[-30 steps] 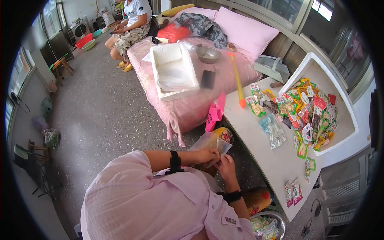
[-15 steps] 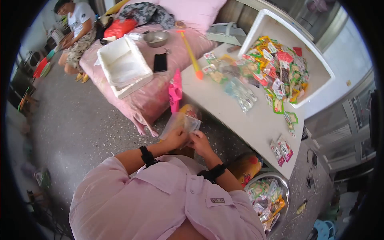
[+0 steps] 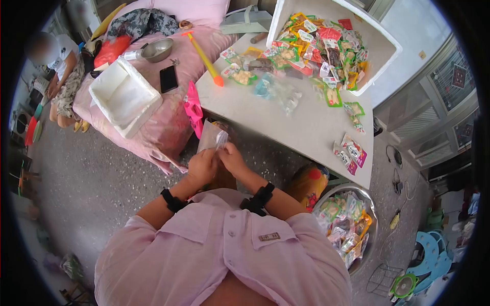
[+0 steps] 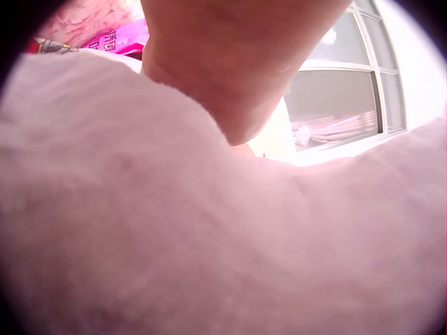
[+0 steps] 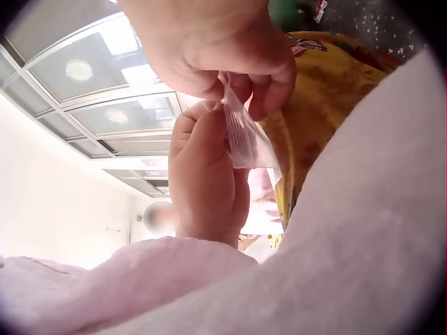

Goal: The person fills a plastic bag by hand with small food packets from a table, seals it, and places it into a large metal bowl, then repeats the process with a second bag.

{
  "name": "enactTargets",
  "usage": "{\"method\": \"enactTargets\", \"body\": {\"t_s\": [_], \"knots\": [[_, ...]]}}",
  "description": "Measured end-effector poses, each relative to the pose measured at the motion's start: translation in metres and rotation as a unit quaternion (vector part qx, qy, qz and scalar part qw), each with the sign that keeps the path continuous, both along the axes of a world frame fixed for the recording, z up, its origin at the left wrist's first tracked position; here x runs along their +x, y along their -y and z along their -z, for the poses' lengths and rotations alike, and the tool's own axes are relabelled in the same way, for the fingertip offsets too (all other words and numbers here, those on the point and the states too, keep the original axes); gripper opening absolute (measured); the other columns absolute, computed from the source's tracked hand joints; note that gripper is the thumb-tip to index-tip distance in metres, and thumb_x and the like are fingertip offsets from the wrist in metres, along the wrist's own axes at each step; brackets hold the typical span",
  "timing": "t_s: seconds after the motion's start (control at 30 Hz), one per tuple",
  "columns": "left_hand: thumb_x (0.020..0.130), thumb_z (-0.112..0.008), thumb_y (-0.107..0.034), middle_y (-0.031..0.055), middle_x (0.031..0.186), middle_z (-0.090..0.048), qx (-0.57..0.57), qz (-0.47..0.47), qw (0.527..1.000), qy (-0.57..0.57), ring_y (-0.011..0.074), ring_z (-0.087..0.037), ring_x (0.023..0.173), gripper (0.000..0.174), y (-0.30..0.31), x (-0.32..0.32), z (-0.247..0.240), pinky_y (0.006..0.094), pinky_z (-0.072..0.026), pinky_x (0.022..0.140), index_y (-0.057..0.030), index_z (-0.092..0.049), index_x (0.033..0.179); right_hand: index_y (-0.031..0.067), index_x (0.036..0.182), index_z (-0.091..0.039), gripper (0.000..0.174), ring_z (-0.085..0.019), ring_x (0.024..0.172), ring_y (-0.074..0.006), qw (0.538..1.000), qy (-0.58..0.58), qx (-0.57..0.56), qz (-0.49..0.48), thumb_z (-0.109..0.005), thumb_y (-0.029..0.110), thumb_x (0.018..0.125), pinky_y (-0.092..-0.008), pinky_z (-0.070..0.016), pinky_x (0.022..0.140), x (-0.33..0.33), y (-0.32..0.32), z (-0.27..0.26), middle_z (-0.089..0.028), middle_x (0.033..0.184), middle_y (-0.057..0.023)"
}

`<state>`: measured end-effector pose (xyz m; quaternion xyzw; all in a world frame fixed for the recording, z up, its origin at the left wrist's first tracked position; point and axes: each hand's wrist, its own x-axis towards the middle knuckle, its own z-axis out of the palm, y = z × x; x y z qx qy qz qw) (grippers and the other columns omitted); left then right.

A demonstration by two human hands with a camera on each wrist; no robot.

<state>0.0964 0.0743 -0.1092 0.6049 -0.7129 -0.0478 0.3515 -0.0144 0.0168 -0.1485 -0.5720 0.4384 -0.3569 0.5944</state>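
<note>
In front of the pink shirt, both hands hold a clear plastic bag by its edge. My left hand pinches it on the left side. On the other side, the right hand grips the same edge with curled fingers, close beside the left. The right wrist view shows the bag's gathered film between the right hand above and the left hand below. Pink cloth and a bare forearm fill most of the left wrist view, hiding the left fingers there.
A white table at the right bears a foam box of snack packets and loose packets. Below stands a metal basin of packets. A pink-covered bed holds another foam box and a phone. Someone sits beyond.
The head view has swung, so the bed and table appear farther left. Both hands still hold the plastic bag, which now stands more upright in the head view.
</note>
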Motion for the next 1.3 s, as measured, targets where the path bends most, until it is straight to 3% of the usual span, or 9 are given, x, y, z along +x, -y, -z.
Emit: {"method": "enactTargets", "body": {"t_s": [0.2,0.37,0.5,0.67,0.73,0.87,0.97,1.07,1.3], "knots": [[0.061,-0.054,-0.007,0.0074,0.057,-0.048,-0.130,0.034,0.986,0.102,0.0257,-0.051,0.052,0.018,0.012,0.002,-0.023,0.0363,-0.0408,0.047,-0.0059,-0.051,0.078,0.0024,0.099,-0.047,0.033,-0.055,0.083,-0.0232,0.988,-0.043,-0.144,0.029,-0.056,0.018,0.070,-0.0332,-0.0420,0.070,0.010,0.006,-0.018,-0.057,0.086,-0.0148],[0.062,-0.055,-0.012,0.0074,0.061,-0.050,-0.083,0.051,0.989,0.111,0.0255,-0.052,0.056,0.018,0.014,0.009,0.006,0.0361,-0.0420,0.051,-0.0063,-0.051,0.078,0.0005,0.103,-0.045,0.037,-0.054,0.075,-0.0164,0.987,-0.121,-0.106,-0.017,-0.058,0.012,0.070,-0.0273,-0.0427,0.067,-0.023,0.017,-0.035,-0.055,0.086,-0.0126],[0.066,-0.050,-0.015,0.0088,0.063,-0.050,-0.049,0.097,0.990,0.094,0.0267,-0.052,0.060,0.012,0.022,0.008,0.026,0.0373,-0.0417,0.052,-0.0065,-0.049,0.075,0.0004,0.101,-0.044,0.027,-0.051,0.067,-0.0123,0.983,0.086,-0.155,-0.044,-0.050,0.003,0.075,-0.0236,-0.0400,0.059,-0.043,0.023,-0.115,-0.052,0.073,-0.0073],[0.067,-0.049,-0.014,0.0097,0.064,-0.049,-0.019,0.170,0.985,0.021,0.0279,-0.051,0.061,0.010,0.035,0.003,0.061,0.0385,-0.0408,0.052,-0.0063,-0.046,0.072,0.0001,0.098,-0.046,0.024,-0.045,0.054,-0.0149,0.855,0.353,-0.165,-0.343,-0.047,-0.001,0.074,-0.0249,-0.0369,0.049,-0.043,-0.029,-0.249,-0.049,0.065,-0.0070],[0.067,-0.050,-0.014,0.0101,0.063,-0.049,-0.027,0.199,0.979,-0.034,0.0287,-0.051,0.060,0.010,0.032,0.005,0.045,0.0386,-0.0406,0.052,-0.0066,-0.045,0.071,0.0006,0.077,-0.050,0.008,-0.040,0.044,-0.0158,0.785,0.355,-0.137,-0.489,-0.052,0.001,0.070,-0.0272,-0.0333,0.041,-0.045,-0.043,-0.278,-0.046,0.055,-0.0037],[0.068,-0.050,-0.015,0.0115,0.068,-0.052,0.014,0.129,0.989,0.077,0.0286,-0.052,0.064,0.016,0.026,0.002,0.034,0.0381,-0.0425,0.057,-0.0070,-0.050,0.082,-0.0034,0.101,-0.047,0.030,-0.053,0.060,-0.0184,0.679,0.360,-0.057,-0.637,-0.049,0.011,0.076,-0.0245,-0.0421,0.052,-0.049,-0.065,-0.308,-0.054,0.083,-0.0115],[0.067,-0.051,-0.010,0.0122,0.063,-0.051,-0.049,0.129,0.988,0.066,0.0304,-0.051,0.058,0.018,0.027,0.003,0.037,0.0395,-0.0410,0.052,-0.0059,-0.050,0.084,0.0025,0.067,-0.034,0.024,-0.043,0.047,-0.0217,0.542,0.422,-0.134,-0.714,-0.055,0.013,0.065,-0.0308,-0.0335,0.043,-0.031,-0.078,-0.281,-0.041,0.061,-0.0073],[0.066,-0.052,-0.009,0.0125,0.063,-0.052,-0.032,0.125,0.989,0.067,0.0305,-0.052,0.058,0.018,0.026,0.002,0.032,0.0393,-0.0413,0.052,-0.0059,-0.050,0.084,0.0065,0.046,-0.027,0.035,-0.037,0.038,-0.0246,0.538,0.494,-0.198,-0.654,-0.059,0.017,0.058,-0.0339,-0.0268,0.036,-0.027,-0.091,-0.278,-0.035,0.045,-0.0049],[0.068,-0.050,-0.012,0.0119,0.067,-0.051,0.022,0.115,0.990,0.075,0.0296,-0.052,0.064,0.014,0.025,0.002,0.031,0.0389,-0.0415,0.058,-0.0057,-0.048,0.081,0.0004,0.071,-0.049,0.007,-0.048,0.046,-0.0163,0.566,0.441,-0.180,-0.673,-0.051,0.006,0.067,-0.0260,-0.0343,0.041,-0.031,-0.084,-0.290,-0.049,0.054,-0.0067]]}}
